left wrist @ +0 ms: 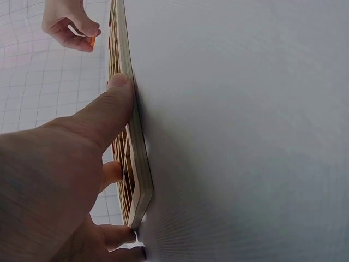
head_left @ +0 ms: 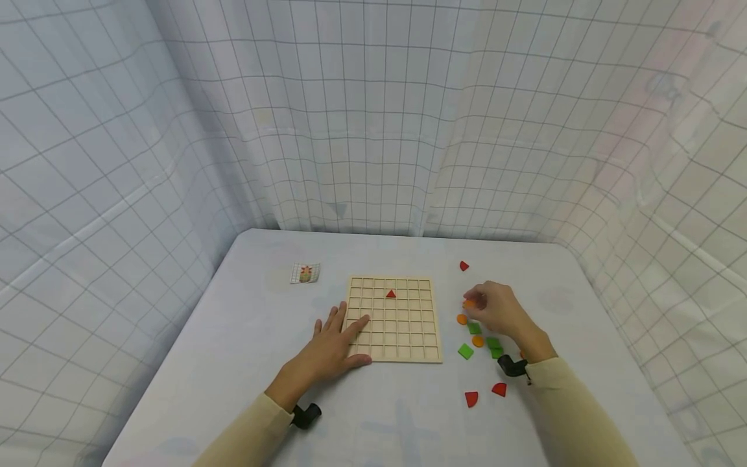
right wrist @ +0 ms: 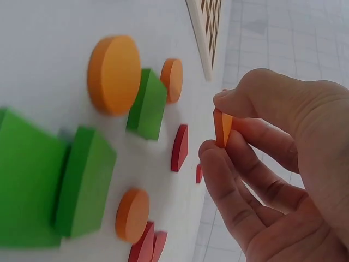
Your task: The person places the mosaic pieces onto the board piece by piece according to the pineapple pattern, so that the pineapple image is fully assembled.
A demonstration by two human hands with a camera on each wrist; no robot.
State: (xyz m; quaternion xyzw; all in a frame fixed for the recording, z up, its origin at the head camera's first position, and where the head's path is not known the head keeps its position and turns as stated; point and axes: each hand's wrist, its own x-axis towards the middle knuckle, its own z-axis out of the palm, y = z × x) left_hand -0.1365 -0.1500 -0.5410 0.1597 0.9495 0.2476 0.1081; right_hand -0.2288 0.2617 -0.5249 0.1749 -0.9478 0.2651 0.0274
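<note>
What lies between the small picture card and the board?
The head view shows only bare table between the card and the board; the left hand lies below that stretch.

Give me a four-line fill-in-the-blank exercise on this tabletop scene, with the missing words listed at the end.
1. The piece pinched in the right hand is ____ in colour.
2. The left hand rests on the gridded board, where the red piece is shaped like a ____.
3. In the head view, the picture card lies on the ____ side of the board.
4. The loose four-sided pieces near the right hand are all ____.

Missing words: orange; triangle; left; green.
</note>
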